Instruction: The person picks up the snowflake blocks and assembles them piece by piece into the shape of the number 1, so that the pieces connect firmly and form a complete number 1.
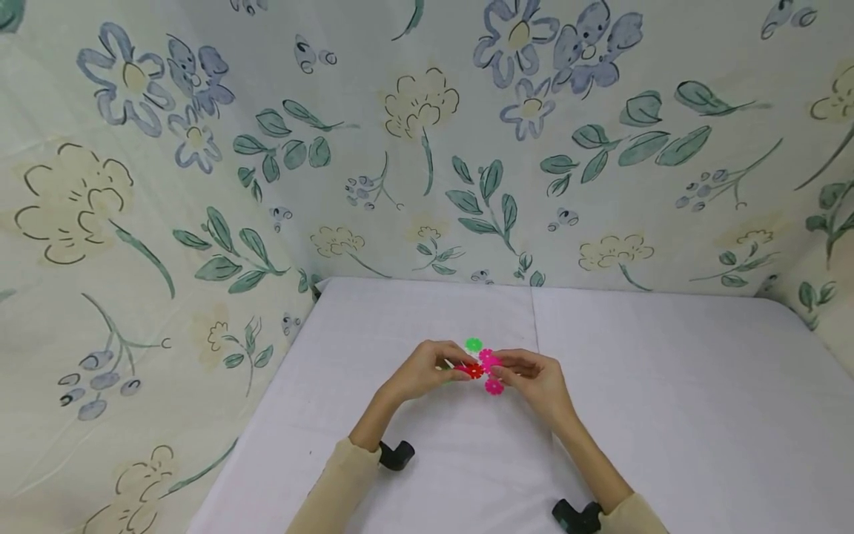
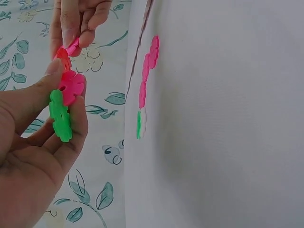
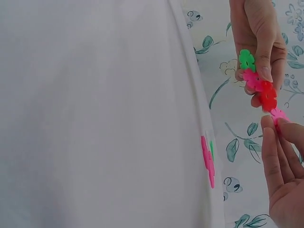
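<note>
Both hands meet over the white table. My left hand grips a short run of flower-shaped plastic discs: a green disc against its fingers, a pink disc, and a red disc at the far end. Thumb and fingers of my right hand pinch another pink disc at the red one's edge. Its slot there is mostly covered by fingertips. Around the hands, loose on the cloth, lie a green disc and pink discs.
A white cloth covers the table, with a seam running front to back near the middle. Flower-printed fabric hangs behind and at the sides. Dark wrist mounts sit by both sleeves.
</note>
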